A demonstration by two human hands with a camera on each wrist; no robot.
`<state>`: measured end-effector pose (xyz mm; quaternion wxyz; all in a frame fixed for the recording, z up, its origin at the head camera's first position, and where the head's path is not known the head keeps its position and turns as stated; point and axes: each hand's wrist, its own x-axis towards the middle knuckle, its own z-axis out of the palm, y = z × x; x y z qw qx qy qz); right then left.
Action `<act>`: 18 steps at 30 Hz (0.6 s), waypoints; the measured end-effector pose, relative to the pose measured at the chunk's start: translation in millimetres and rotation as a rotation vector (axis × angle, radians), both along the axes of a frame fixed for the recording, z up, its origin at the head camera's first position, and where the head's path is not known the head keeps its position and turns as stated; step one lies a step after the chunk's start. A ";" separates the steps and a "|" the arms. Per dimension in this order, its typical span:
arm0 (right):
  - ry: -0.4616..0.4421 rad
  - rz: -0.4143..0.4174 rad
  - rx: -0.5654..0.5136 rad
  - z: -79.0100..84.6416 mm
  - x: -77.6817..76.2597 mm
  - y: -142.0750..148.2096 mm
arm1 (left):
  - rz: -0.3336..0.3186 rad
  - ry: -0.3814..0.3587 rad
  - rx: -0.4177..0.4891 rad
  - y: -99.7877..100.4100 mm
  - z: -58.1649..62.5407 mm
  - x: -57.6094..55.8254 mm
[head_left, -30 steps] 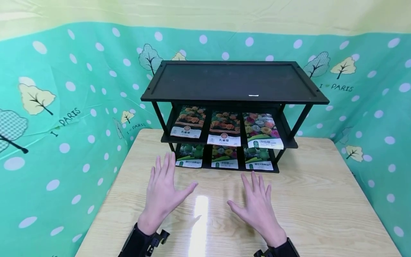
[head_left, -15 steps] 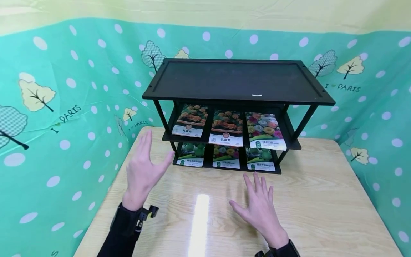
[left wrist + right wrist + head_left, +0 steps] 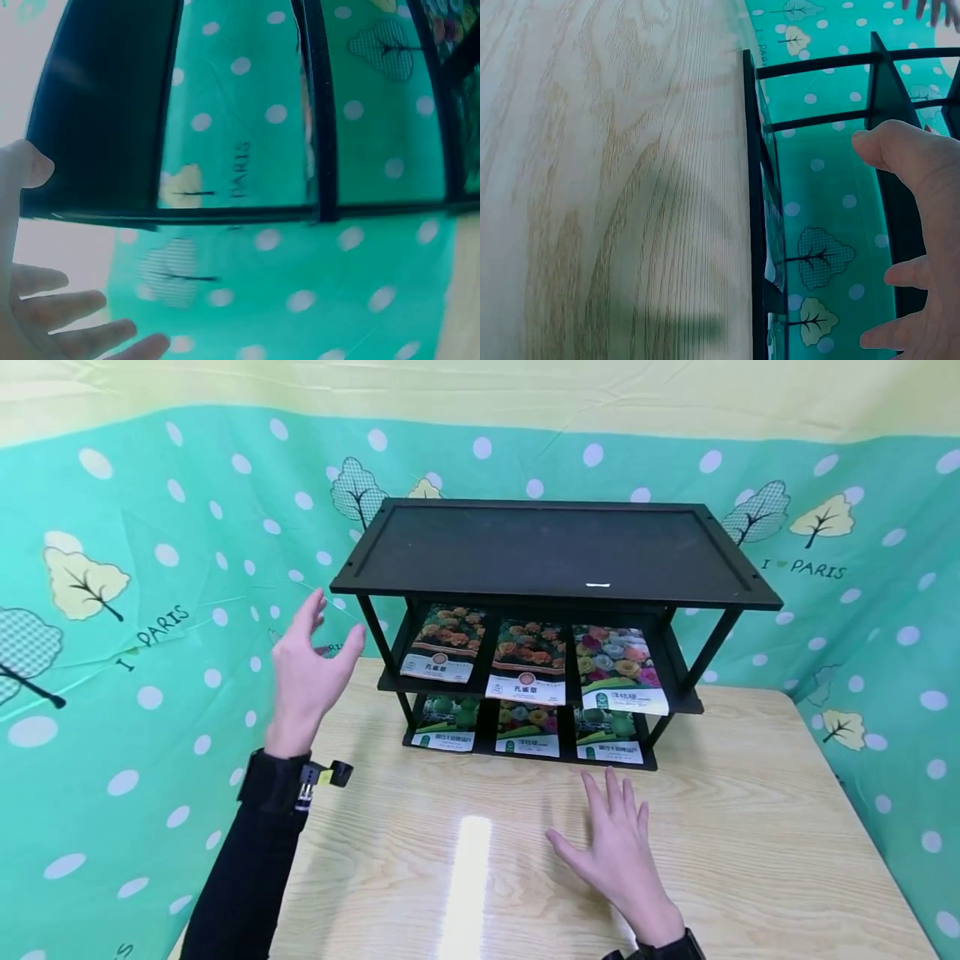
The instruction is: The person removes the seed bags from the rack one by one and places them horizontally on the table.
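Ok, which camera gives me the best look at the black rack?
The head view: it frames the black rack end to end and top to bottom. The left wrist view shows only part, cut off by the picture edge; the right wrist view also shows part, some hidden behind the right hand.
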<state>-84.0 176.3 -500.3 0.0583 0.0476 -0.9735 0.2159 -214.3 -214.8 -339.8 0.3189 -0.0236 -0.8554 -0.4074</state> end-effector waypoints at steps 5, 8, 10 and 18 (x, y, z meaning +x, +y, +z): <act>-0.002 0.014 -0.006 -3.0 1.3 -0.3 | -0.016 -0.184 0.049 3.3 -18.7 -19.0; 0.005 0.019 0.002 -4.5 1.9 -1.5 | -0.029 -0.264 0.038 6.7 -26.1 -26.2; 0.014 0.017 0.008 -5.1 2.2 -1.5 | -0.042 -0.317 0.028 8.6 -29.1 -30.6; -0.006 -0.002 0.004 -3.7 3.2 2.3 | -0.071 -0.413 -0.077 11.4 -42.2 -31.9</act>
